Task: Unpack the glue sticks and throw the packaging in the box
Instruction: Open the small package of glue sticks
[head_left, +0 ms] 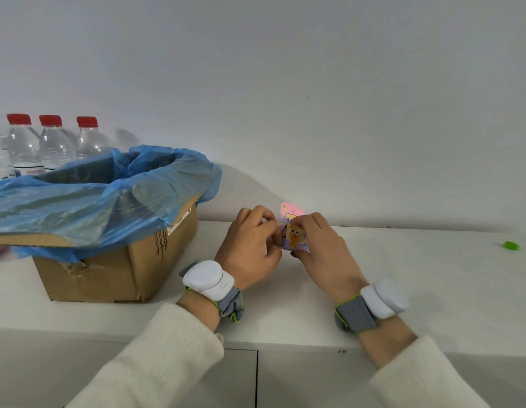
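Box [117, 260] left of hands; bottles [54, 142] behind box.

- Both arms wear cream-white knitted sleeves with fine ribbing; the left sleeve [155, 357] and the right sleeve [426, 378] end short of the wrists
- The left hand [250, 248] is bare, with no rings to be seen
- The right hand [323, 248] is bare too; its thumbnail looks dark
- Each wrist carries a grey fabric strap edged in lime green
- On the left strap sits a smooth white rounded device [208, 278] with a small oval button
- The right strap bears a like white device [385, 298]
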The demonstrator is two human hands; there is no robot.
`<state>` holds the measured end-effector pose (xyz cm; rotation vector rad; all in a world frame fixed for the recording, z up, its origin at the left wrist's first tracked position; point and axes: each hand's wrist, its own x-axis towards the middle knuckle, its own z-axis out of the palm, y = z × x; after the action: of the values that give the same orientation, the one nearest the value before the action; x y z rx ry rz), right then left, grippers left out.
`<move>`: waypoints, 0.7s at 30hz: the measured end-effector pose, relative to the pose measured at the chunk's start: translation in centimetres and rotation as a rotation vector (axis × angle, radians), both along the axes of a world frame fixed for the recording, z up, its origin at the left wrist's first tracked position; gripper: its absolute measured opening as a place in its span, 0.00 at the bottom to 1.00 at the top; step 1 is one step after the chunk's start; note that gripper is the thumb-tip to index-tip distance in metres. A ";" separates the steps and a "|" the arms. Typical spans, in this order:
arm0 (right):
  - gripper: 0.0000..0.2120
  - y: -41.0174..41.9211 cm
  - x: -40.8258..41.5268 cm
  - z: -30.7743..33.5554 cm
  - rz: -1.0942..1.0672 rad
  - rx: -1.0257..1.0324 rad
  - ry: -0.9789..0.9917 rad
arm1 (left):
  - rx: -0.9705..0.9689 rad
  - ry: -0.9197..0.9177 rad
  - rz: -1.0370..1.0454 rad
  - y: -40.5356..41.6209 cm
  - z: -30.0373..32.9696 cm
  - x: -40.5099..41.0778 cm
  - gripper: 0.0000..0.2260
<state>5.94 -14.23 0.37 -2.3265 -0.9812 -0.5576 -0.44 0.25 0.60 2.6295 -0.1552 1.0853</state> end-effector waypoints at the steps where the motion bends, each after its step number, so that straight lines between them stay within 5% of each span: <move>1: 0.19 0.0 0.0 0.0 0.000 -0.002 0.002 | -0.017 -0.011 -0.005 -0.1 0.0 0.0 0.05; 17: 0.24 -0.3 0.0 0.1 -0.038 0.026 -0.059 | -0.022 -0.017 0.021 0.4 -0.8 0.8 0.13; 21: 0.25 -0.4 0.0 0.1 -0.023 0.058 -0.072 | -0.155 -0.035 0.017 0.2 -0.7 0.8 0.13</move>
<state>5.97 -14.58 0.45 -2.2826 -0.9596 -0.6745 0.36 0.47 -0.13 2.4797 -0.0540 1.1029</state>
